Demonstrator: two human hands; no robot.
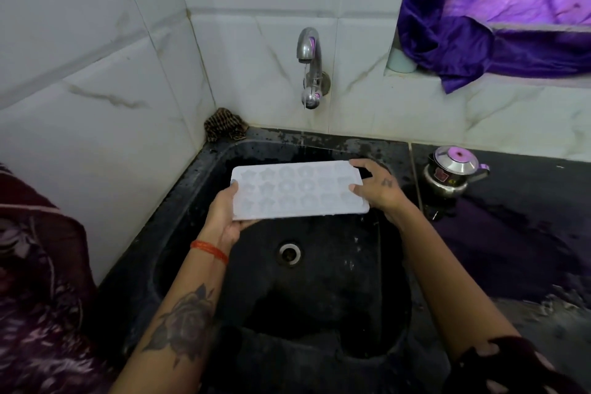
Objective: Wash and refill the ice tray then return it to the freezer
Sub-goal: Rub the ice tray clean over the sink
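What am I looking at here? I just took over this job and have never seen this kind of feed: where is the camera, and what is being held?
There is no machine here: a person works with bare hands. The single picture comes from a wide-angle camera worn on the person's head, looking forward and down.

Both hands hold a pale ice tray with shaped cavities, roughly level, over a black sink. The left hand grips its left end, and the right hand grips its right end.

A thin stream of water runs from the metal tap on the tiled wall toward the tray's far edge. A dark scrubber sits in the sink's back left corner, and a small steel kettle stands on the dark counter to the right.
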